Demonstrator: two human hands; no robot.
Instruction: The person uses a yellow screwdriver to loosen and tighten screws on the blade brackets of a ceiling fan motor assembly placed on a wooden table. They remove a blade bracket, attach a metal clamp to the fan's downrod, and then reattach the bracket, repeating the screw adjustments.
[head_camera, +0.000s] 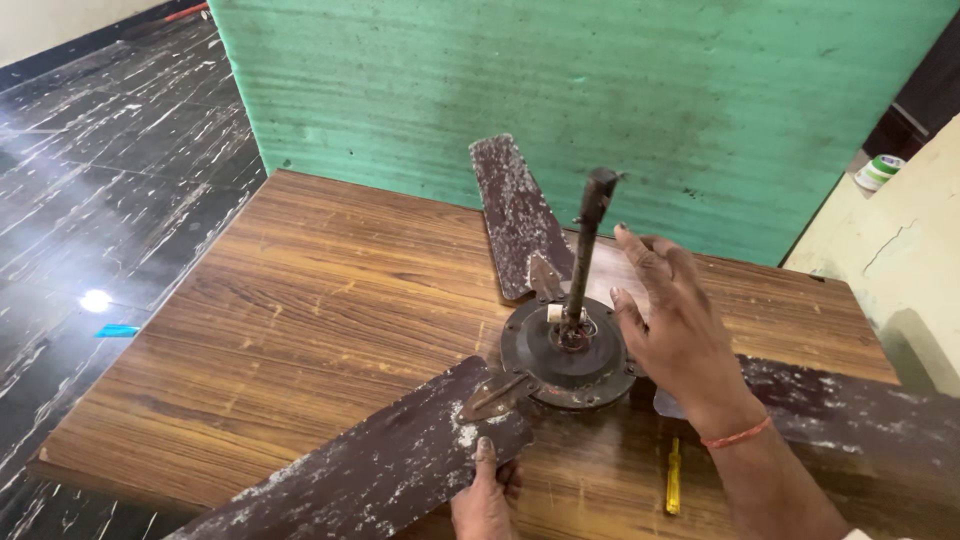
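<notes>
Ceiling fan (565, 350): lies flat on the wooden worktop (300, 330), motor hub at centre-right, rusty downrod (585, 250) standing upright out of the hub and leaning slightly right at its top.
Left hand (485, 500): nearest the camera, at the bottom edge; thumb pressed down on the root of the near-left blade (380, 470), remaining fingers tucked under or behind the blade and out of sight, so how far they close cannot be told.
Screwdriver (674, 478): yellow handle, lying on the worktop just right of the left hand, pointing near to far, touched by neither hand.
Right hand (675, 320): fingers spread open and lightly curved, resting on the right rim of the hub; holds nothing.
Key relation: downrod is just left of the right fingers, its long axis vertical; right hand is the nearer one.
Far blade (515, 215): runs away toward the green board (600, 90).
Hidden: right blade (850, 410) is partly covered by the forearm and cut off at the frame edge; hub fasteners are too small to make out.
</notes>
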